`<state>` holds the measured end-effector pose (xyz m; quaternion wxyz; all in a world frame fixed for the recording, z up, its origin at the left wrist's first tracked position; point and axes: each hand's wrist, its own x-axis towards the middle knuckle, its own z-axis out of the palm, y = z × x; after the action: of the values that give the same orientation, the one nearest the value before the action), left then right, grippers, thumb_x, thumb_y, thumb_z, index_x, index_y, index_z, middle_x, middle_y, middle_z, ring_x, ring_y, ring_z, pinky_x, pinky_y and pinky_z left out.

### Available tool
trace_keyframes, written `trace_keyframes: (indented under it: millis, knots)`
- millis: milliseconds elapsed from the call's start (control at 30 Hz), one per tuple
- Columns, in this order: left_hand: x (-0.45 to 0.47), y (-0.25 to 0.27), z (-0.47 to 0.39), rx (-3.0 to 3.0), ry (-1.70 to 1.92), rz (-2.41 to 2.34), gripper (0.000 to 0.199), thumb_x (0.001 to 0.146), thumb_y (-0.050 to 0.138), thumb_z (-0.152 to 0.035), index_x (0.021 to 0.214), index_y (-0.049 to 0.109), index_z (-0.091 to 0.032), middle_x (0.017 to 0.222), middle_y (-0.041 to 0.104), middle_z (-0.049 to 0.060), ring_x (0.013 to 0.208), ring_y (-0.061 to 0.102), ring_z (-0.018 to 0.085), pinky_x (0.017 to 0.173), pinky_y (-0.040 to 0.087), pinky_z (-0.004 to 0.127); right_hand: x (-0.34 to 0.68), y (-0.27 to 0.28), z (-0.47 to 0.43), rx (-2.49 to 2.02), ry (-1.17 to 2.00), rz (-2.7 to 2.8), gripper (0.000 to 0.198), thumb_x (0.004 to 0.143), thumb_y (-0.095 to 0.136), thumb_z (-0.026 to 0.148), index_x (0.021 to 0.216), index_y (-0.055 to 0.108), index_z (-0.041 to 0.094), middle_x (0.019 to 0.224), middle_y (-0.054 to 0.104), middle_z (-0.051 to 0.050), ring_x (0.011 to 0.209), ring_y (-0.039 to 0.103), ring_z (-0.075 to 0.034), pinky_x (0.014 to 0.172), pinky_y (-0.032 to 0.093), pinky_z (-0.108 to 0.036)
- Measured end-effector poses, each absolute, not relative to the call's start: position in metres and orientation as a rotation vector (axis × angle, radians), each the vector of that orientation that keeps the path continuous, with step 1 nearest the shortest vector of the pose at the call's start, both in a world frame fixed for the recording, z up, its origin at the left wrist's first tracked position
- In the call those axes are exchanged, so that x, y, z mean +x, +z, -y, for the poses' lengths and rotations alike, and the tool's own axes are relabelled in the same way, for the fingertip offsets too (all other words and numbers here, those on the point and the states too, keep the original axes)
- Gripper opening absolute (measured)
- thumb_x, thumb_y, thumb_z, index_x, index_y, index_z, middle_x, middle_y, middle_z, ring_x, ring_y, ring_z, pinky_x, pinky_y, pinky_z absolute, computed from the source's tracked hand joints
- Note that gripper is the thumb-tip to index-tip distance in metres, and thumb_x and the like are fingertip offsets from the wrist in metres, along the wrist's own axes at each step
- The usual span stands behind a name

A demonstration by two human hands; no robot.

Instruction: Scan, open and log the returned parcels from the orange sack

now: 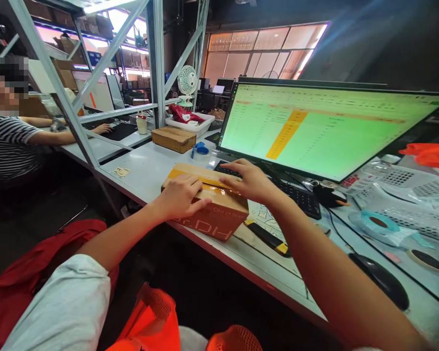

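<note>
A brown cardboard box (219,220) with yellow tape over its top sits at the front edge of the desk. A dark slit shows between its top flaps. My left hand (181,195) grips the near left part of the top, fingers bent over the flap and thumb along the front edge. On the right end of the top, my right hand (250,181) holds the box near the slit, its fingers partly stretched. Right beside the box lies a yellow-and-black utility knife (267,237). The inside of the box is hidden.
A large monitor (329,131) stands behind the keyboard (300,197). Another cardboard box (173,139) and a blue tape roll (202,150) lie farther back. To the right are a mouse (382,280) and packing material (406,195). A person in stripes (14,141) sits left, beyond a metal frame (157,63).
</note>
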<state>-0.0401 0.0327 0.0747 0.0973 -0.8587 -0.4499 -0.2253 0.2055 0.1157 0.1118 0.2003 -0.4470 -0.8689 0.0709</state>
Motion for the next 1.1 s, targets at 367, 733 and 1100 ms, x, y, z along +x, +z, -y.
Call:
trace_keyframes:
  millis: [367, 733, 1100]
  knots:
    - [-0.042, 0.078, -0.034, -2.643, -0.674, 1.349, 0.033, 0.105, 0.057, -0.048, 0.099, 0.067, -0.017, 0.102, 0.068, 0.01, 0.103, 0.064, 0.029, 0.09, 0.051, 0.04, 0.169, 0.126, -0.117, -1.506, -0.371, 2.735, 0.053, 0.113, 0.032, 0.045, 0.132, 0.068, 0.012, 0.111, 0.074, -0.022, 0.105, 0.07, -0.032, 0.086, 0.047, -0.036]
    - [-0.038, 0.149, -0.092, -3.131, 0.037, 1.457, 0.048, 0.089, 0.072, -0.056, 0.121, 0.071, -0.021, 0.124, 0.073, 0.008, 0.11, 0.068, 0.025, 0.093, 0.05, 0.032, 0.173, 0.107, -0.205, -1.824, 0.234, 2.485, 0.055, 0.113, 0.034, 0.042, 0.124, 0.078, 0.01, 0.128, 0.074, -0.02, 0.111, 0.07, -0.028, 0.089, 0.049, -0.03]
    - [-0.005, 0.134, -0.013, -2.4, -0.123, 1.338, 0.026, 0.088, 0.072, -0.016, 0.112, 0.063, -0.015, 0.113, 0.069, 0.014, 0.105, 0.066, 0.032, 0.09, 0.055, 0.042, 0.179, 0.086, -0.219, -1.823, 0.302, 2.431, 0.056, 0.113, 0.036, 0.044, 0.118, 0.08, 0.01, 0.126, 0.074, -0.022, 0.113, 0.071, -0.031, 0.09, 0.049, -0.031]
